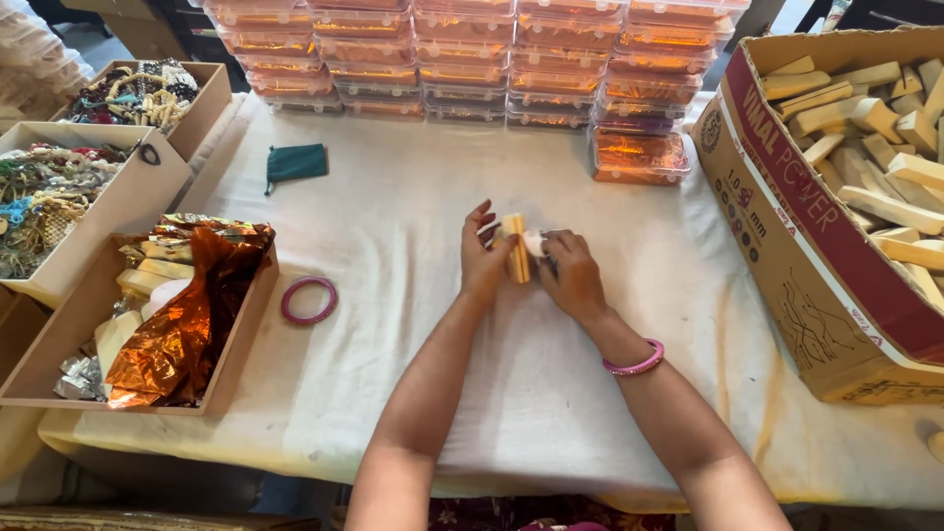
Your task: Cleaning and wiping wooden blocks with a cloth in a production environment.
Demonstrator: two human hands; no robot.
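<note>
My left hand (pixel 482 258) holds a small pale wooden block (pixel 515 246) upright over the white cloth of the table (pixel 413 206). From the right, my right hand (pixel 568 275) presses a small white piece (pixel 533 242) against the block; what that piece is cannot be made out. A pink bangle (pixel 635 364) circles my right wrist. Both hands meet at the middle of the table.
A big cardboard box (pixel 787 246) of wooden blocks stands at the right. Stacks of clear lidded containers (pixel 472 59) with orange contents line the far edge. At left are boxes with orange foil (pixel 187 324) and beads (pixel 59 187), a pink ring (pixel 310 300) and a green pouch (pixel 295 163).
</note>
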